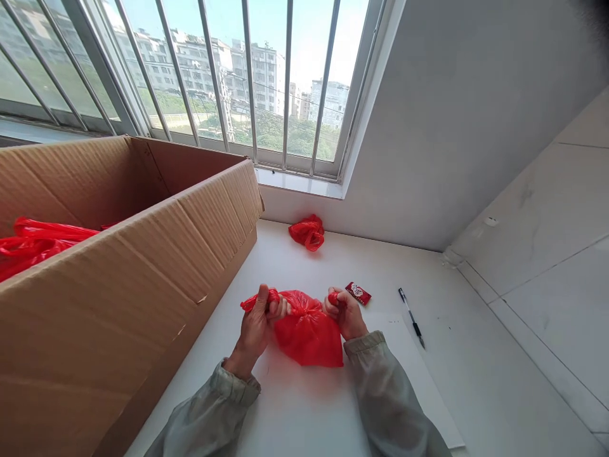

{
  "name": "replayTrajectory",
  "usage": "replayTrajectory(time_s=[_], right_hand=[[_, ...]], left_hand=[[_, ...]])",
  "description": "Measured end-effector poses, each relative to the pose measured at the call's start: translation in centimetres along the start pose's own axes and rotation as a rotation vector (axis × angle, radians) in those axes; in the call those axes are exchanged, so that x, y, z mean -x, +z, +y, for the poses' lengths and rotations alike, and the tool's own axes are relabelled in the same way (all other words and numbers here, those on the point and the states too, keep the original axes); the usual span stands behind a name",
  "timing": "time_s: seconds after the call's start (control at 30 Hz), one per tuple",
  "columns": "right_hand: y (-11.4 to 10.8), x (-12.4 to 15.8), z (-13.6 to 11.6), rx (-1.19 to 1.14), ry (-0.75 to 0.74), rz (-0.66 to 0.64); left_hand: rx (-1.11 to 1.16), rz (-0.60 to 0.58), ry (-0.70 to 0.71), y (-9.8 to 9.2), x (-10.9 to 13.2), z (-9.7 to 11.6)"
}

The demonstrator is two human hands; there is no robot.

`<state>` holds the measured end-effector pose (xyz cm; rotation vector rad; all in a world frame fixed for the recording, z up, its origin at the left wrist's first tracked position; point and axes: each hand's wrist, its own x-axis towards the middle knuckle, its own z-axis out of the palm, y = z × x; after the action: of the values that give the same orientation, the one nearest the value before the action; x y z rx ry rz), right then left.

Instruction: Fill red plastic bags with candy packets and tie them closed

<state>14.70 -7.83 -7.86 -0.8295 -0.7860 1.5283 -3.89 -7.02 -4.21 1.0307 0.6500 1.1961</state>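
Note:
A red plastic bag [308, 333] lies on the white table [457, 381] in front of me. My left hand [257, 324] is closed round the bag's left handle end, pulled out to the left. My right hand [346, 312] is closed round the right handle end. The two ends meet in a gathered twist at the bag's top, between my hands. What the bag holds is hidden.
A large open cardboard box [143, 266] fills the left side, with red plastic bags [33, 241] inside. A second knotted red bag [307, 231] lies near the wall. A small red packet [358, 293] and a black pen [412, 317] lie right of my hands. A barred window is behind.

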Motion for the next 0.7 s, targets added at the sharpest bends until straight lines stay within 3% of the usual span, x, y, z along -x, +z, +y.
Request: replayTrajectory(time_s=[0.23, 0.43, 0.57, 0.7], right_hand=[[0.5, 0.1, 0.1, 0.055, -0.017, -0.047], [2.0, 0.9, -0.3, 0.149, -0.088, -0.076], [2.6, 1.1, -0.7, 0.102, -0.122, -0.083], [2.2, 0.8, -0.1, -0.072, -0.158, -0.016]], left_hand=[[-0.071, 0.028, -0.004, -0.2, -0.1, 0.4], [-0.265, -0.121, 0.012, 0.9, -0.1, 1.3], [-0.412, -0.224, 0.046, 0.6, -0.2, 1.2], [-0.356, 0.016, 0.178, -0.6, 0.1, -0.5]])
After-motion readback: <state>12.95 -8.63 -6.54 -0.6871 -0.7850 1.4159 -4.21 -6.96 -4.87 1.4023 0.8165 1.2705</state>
